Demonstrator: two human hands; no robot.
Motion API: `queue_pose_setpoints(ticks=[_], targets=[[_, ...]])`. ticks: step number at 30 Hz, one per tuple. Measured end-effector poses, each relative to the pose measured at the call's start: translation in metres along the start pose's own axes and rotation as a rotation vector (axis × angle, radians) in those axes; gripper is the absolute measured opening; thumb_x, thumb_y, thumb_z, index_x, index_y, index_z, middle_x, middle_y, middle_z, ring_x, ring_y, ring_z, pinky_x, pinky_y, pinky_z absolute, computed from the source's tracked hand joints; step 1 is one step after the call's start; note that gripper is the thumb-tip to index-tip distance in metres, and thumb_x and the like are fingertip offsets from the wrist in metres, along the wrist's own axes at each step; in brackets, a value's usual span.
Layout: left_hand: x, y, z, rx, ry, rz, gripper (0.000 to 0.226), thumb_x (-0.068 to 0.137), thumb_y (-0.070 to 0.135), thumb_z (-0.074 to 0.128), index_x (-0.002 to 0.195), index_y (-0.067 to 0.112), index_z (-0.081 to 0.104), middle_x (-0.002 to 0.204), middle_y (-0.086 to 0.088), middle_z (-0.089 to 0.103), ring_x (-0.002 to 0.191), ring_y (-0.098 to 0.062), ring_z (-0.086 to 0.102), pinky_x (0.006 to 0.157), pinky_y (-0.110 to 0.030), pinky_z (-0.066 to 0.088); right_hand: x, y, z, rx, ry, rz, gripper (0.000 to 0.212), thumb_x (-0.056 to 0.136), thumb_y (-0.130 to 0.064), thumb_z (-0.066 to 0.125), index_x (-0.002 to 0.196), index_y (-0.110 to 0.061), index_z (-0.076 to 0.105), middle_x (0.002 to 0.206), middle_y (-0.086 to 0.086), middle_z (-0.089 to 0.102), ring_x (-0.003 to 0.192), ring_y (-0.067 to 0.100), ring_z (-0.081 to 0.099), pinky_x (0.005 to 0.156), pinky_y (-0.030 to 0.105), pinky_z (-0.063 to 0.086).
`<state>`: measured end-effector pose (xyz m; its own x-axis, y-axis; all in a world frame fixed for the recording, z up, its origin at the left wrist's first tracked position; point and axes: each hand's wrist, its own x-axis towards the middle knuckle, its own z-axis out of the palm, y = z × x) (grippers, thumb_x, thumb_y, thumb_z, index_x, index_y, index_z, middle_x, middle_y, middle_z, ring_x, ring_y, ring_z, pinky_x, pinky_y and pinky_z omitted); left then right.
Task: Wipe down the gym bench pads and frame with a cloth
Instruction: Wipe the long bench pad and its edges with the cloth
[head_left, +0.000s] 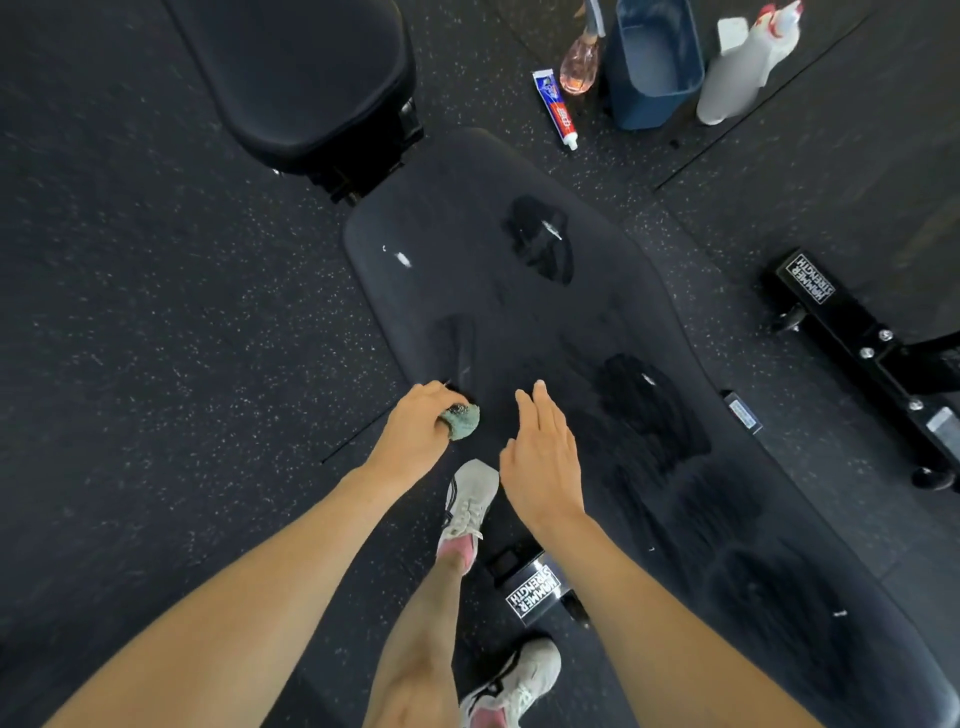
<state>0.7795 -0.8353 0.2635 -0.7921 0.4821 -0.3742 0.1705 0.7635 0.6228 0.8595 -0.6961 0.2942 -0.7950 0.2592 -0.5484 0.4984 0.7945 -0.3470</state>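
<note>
Hidden mostly under the curled fingers of the left hand (415, 421): the small balled grey-green cloth (464, 422), only one rounded end showing. Cut off by the top edge: the rounded black vinyl seat pad (301, 73), the dark blue plastic bucket (654, 67), the white spray bottle with red trigger (743, 67) and the clear pink bottle (581, 65). Running out at the lower right corner: the long black padded surface (519, 291), with most of the black metal frame (852, 332) concealed beneath. Too small to read: print on the white-and-blue tube (556, 106) and the grey sticker (744, 412).
</note>
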Motion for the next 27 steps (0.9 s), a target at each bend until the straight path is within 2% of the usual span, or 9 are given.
queue_pose_setpoints(ticks=[4,6,9,14,17,19,21,23,27], targets=[[0.018,0.001,-0.011,-0.072,0.288,-0.161,0.039,0.079,-0.015,0.050,0.106,0.006,0.069,0.101,-0.009,0.061,0.096,-0.023,0.052,0.080,-0.014,0.030,-0.003,0.005,0.001,-0.026,-0.015,-0.006,0.058,0.100,-0.014,0.040,0.152,-0.012,0.015,0.162,0.006,0.005,0.148,0.017,0.011,0.117,0.029,0.016],[0.026,0.006,-0.008,-0.066,0.357,-0.251,0.038,0.082,-0.014,0.048,0.108,0.005,0.068,0.105,-0.010,0.059,0.095,-0.023,0.046,0.078,-0.015,0.029,-0.003,0.007,0.001,-0.050,-0.038,-0.013,0.057,0.100,-0.015,0.039,0.152,-0.012,0.016,0.161,0.006,0.007,0.147,0.017,0.013,0.117,0.029,0.015],[0.019,0.012,0.005,-0.026,0.331,-0.219,0.041,0.079,-0.018,0.046,0.109,0.001,0.066,0.106,-0.014,0.058,0.095,-0.029,0.045,0.081,-0.027,0.038,-0.001,0.006,0.000,-0.079,-0.065,-0.006,0.057,0.100,-0.015,0.038,0.152,-0.011,0.016,0.161,0.007,0.008,0.147,0.018,0.016,0.119,0.031,0.015],[-0.007,0.013,0.022,0.037,0.184,-0.158,0.042,0.079,-0.017,0.050,0.113,0.002,0.065,0.108,-0.011,0.059,0.099,-0.029,0.048,0.084,-0.031,0.042,0.002,0.002,-0.007,-0.065,-0.105,0.015,0.058,0.100,-0.014,0.039,0.153,-0.010,0.015,0.161,0.008,0.008,0.147,0.021,0.017,0.120,0.034,0.012],[-0.010,0.010,0.013,0.072,-0.019,-0.064,0.041,0.082,-0.012,0.047,0.114,0.004,0.066,0.109,-0.012,0.059,0.102,-0.027,0.048,0.090,-0.038,0.042,0.003,0.000,-0.007,-0.075,-0.105,0.017,0.058,0.100,-0.014,0.039,0.153,-0.010,0.017,0.161,0.009,0.009,0.147,0.021,0.018,0.119,0.034,0.013],[-0.016,0.007,0.003,0.087,-0.100,-0.011,0.042,0.081,-0.012,0.046,0.114,0.005,0.066,0.108,-0.012,0.059,0.102,-0.026,0.048,0.091,-0.035,0.040,0.003,0.000,-0.006,-0.086,-0.098,0.017,0.057,0.100,-0.014,0.040,0.152,-0.010,0.018,0.161,0.008,0.010,0.146,0.022,0.020,0.119,0.035,0.015],[-0.012,0.002,-0.010,0.065,0.054,-0.085,0.040,0.081,-0.011,0.047,0.113,0.005,0.066,0.106,-0.012,0.057,0.101,-0.026,0.047,0.087,-0.023,0.034,0.002,-0.001,-0.005,-0.090,-0.097,0.024,0.056,0.100,-0.013,0.039,0.152,-0.010,0.019,0.161,0.009,0.010,0.146,0.022,0.021,0.119,0.035,0.016],[0.007,-0.003,-0.020,0.029,0.239,-0.206,0.038,0.083,-0.010,0.048,0.114,0.005,0.065,0.108,-0.014,0.056,0.102,-0.028,0.047,0.082,-0.021,0.030,0.002,-0.001,-0.006,-0.110,-0.099,0.018,0.055,0.100,-0.014,0.039,0.152,-0.010,0.019,0.161,0.010,0.010,0.146,0.022,0.021,0.120,0.035,0.014],[0.025,0.004,-0.009,0.042,0.277,-0.248,0.039,0.081,-0.014,0.046,0.112,0.002,0.064,0.110,-0.014,0.054,0.101,-0.030,0.045,0.082,-0.027,0.036,0.007,0.001,-0.008,-0.129,-0.078,0.010,0.055,0.100,-0.013,0.039,0.151,-0.009,0.021,0.158,0.010,0.021,0.143,0.021,0.027,0.118,0.033,0.018]])
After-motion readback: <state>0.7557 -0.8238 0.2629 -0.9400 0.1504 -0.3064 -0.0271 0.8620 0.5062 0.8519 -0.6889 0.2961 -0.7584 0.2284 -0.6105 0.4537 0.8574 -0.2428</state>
